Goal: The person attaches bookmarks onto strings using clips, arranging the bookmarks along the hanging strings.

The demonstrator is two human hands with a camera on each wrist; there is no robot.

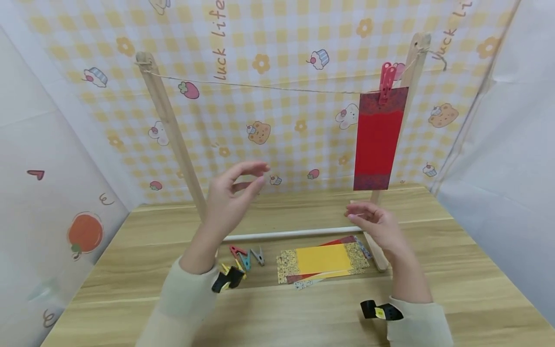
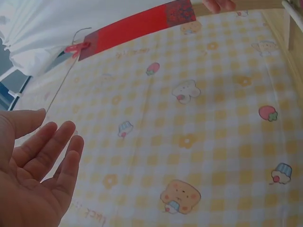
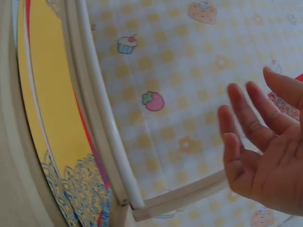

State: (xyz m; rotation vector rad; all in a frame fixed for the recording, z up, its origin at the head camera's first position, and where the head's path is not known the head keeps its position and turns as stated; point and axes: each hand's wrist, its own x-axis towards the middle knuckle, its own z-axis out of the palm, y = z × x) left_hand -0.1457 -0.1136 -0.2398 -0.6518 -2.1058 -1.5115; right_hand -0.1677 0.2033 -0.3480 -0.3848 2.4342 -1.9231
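Desk [image 1: 295, 313] carried a wooden frame [image 1: 171, 123]; red card [image 1: 377, 142] hung from its string [image 1: 277, 88], both hands empty.
Red card was at the string's right end, under a pink clothespin [image 1: 383, 94]; white rod [image 1: 286, 234] ran low between the posts. Yellow card [image 1: 323, 259] lay atop a pile in front of the rod. Left hand [image 1: 230, 197] was raised below the string, fingers loosely bent, thumb apart; right hand [image 1: 379, 229] was just below the red card, fingers relaxed, spread. Loose clothespins [image 1: 245, 260] lay near the left sleeve.
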